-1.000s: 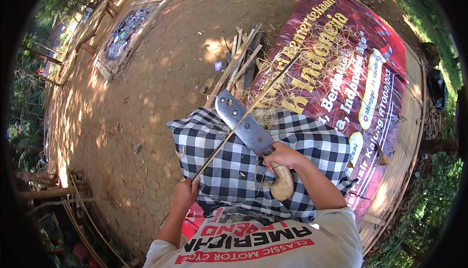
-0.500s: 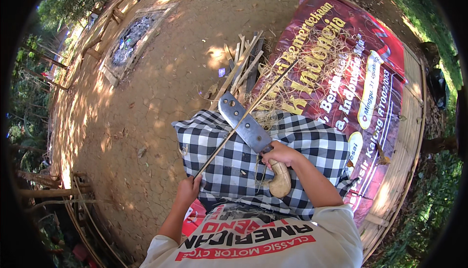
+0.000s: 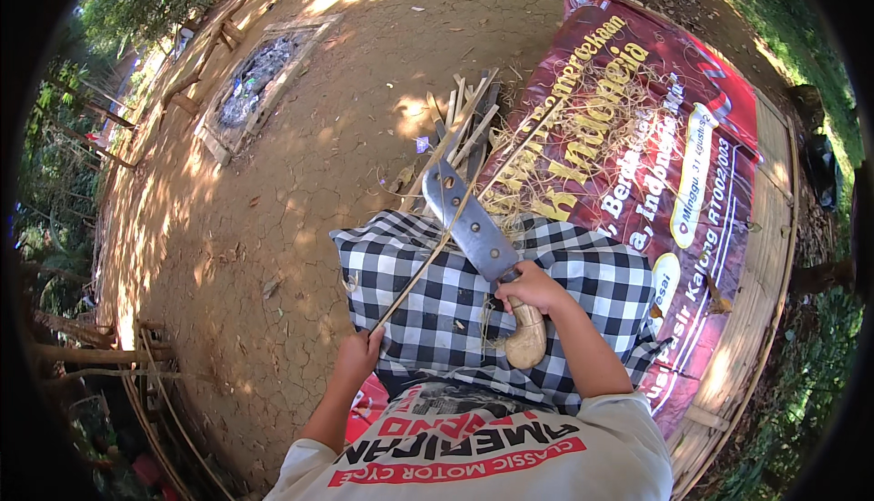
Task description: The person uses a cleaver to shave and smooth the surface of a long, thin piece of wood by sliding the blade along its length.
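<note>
My left hand (image 3: 360,352) is closed on the near end of a long thin bamboo strip (image 3: 411,284). The strip slants up and to the right across my lap, and its far end reaches over the banner. My right hand (image 3: 534,290) grips a broad cleaver (image 3: 475,235) by its pale curved wooden handle. The grey blade, with several holes, points up-left and crosses the strip near its tip, where the strip appears slightly bent. A black-and-white checked cloth (image 3: 583,269) covers my lap beneath both hands.
Ahead lies a pile of split sticks (image 3: 469,123). A dark red printed banner (image 3: 669,200), strewn with curly shavings (image 3: 592,159), covers a bamboo platform (image 3: 774,219) at right. A framed ash pit (image 3: 259,82) is at far left on cracked earth (image 3: 273,228).
The cleaver has slid a little along the strip toward its far side, and its blade stands more upright. My left hand has barely moved. The whole view has shifted slightly.
</note>
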Demonstrator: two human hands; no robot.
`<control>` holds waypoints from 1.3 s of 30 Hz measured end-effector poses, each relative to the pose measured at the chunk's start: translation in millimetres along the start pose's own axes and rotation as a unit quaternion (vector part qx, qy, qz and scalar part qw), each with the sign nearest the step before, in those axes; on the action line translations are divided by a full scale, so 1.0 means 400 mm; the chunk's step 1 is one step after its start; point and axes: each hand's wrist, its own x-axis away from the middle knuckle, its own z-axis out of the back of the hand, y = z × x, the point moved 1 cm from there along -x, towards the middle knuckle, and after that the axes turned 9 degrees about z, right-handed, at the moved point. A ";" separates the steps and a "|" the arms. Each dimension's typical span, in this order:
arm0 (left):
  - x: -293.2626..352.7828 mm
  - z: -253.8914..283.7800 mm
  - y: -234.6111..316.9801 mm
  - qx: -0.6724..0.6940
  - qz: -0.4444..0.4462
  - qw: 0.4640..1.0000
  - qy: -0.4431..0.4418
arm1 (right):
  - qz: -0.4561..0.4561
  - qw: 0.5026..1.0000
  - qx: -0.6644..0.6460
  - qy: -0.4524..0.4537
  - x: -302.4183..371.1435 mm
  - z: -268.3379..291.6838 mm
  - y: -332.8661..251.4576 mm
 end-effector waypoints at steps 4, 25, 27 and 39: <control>-0.009 -0.022 -0.016 0.019 0.002 1.000 0.022 | 0.057 0.996 0.012 0.070 -0.006 0.015 -0.040; -0.017 -0.034 -0.044 0.036 0.003 0.999 -0.010 | -0.074 0.987 -0.054 -0.133 -0.022 0.005 0.015; -0.019 -0.031 -0.044 0.038 0.007 0.999 -0.009 | -0.071 0.986 -0.055 -0.138 -0.030 0.004 0.022; -0.015 -0.009 -0.012 0.042 -0.002 0.999 0.005 | -0.045 0.983 -0.104 -0.146 -0.024 -0.040 0.042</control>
